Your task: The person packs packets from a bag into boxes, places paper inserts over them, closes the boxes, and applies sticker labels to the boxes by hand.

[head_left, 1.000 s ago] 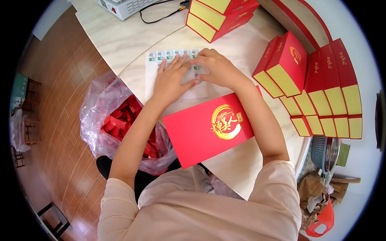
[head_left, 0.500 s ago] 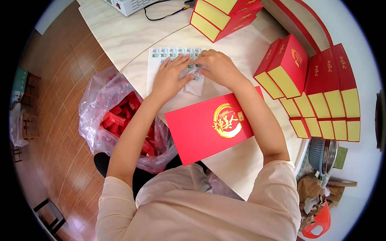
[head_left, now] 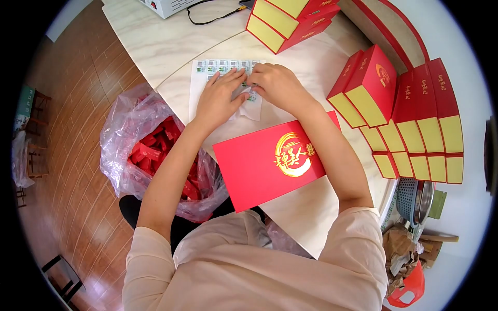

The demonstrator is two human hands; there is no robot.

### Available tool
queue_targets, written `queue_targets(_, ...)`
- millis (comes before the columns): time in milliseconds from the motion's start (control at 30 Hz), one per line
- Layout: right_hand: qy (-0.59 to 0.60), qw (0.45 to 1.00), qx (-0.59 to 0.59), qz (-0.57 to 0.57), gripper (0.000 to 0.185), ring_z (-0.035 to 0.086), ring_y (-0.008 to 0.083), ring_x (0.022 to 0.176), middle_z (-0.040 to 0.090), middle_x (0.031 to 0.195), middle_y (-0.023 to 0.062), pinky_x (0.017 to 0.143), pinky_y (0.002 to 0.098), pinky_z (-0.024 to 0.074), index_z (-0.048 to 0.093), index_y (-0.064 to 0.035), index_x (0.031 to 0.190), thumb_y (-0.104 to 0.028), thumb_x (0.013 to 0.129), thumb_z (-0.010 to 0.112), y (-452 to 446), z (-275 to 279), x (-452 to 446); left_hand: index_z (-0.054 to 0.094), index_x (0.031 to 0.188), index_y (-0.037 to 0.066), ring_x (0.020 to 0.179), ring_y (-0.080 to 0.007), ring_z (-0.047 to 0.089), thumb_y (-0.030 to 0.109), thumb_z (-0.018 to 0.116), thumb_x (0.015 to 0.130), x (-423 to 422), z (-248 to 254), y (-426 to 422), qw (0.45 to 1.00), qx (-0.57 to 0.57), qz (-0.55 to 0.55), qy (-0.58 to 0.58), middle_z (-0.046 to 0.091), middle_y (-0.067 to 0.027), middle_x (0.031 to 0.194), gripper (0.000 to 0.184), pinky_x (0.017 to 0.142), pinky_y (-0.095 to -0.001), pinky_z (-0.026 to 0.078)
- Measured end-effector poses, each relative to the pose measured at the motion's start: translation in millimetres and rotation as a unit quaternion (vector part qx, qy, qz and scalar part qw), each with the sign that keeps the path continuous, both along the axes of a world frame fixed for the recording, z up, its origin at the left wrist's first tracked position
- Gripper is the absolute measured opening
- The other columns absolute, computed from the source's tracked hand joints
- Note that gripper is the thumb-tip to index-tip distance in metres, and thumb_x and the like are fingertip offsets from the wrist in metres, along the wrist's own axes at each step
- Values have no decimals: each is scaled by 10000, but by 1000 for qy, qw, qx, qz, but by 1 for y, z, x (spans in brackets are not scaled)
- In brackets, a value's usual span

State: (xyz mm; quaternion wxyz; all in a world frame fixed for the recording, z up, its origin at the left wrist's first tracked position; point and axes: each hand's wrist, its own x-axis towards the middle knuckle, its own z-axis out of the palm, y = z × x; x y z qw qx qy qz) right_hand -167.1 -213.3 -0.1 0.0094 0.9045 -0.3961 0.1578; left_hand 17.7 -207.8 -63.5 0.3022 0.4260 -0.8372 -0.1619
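Note:
A white sheet of stickers (head_left: 199, 83) with rows of small printed labels lies on the marble-patterned table. My left hand (head_left: 220, 98) rests flat across it, fingers spread, pressing it down. At the sheet's right side my right hand (head_left: 277, 85) has its thumb and index finger pinched together at a sticker; the sticker itself is mostly hidden by the fingers. Below both hands a closed red gift box (head_left: 259, 171) with a gold circular emblem sits at the table's near edge, partly under my right forearm.
Stacked red boxes with yellow sides (head_left: 420, 124) stand at the right, and more boxes (head_left: 285, 31) at the back. A clear plastic bag (head_left: 116, 140) of red packets is beside the table at the left. A black cable (head_left: 215, 22) runs near a white machine (head_left: 166, 6).
My right hand has shifted slightly left along the sheet, its fingertips still pinched. My left hand stays almost in place, and the red gift box has not moved.

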Motion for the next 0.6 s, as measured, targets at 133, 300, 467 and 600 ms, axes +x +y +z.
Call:
queue_targets(133,30,999,29,-15,83,626,248,798,627,816,58,700,363,505,673,-71,826,-96,747,678,7,6,0,525,1319,76,1358,-198,364,285,631,858,1,-1,0,1000,27,6,-11,459,-67,1422,516,1134,-425,225)
queue_targets(300,32,997,64,-30,56,628,254,783,638,805,71,693,364,504,656,-55,801,-84,755,669,12,12,-3,551,1278,35,1332,-208,399,340,645,830,0,1,2,1000,4,4,2,499,-88,1380,550,1126,-414,246)
queue_targets(467,-25,993,106,-53,60,634,283,766,643,794,101,676,389,502,595,-42,780,-60,756,648,15,19,-5,535,1283,6,1338,-209,388,485,677,759,0,5,4,1000,-4,3,-21,481,-104,1393,725,1133,-426,226)
queue_targets(600,-126,964,226,-64,131,630,294,808,635,828,102,738,369,508,586,-23,877,-6,765,651,16,27,-3,488,1323,3,1357,-219,351,619,651,719,-1,8,8,998,-20,1,-62,434,-111,1427,878,1142,-436,195)
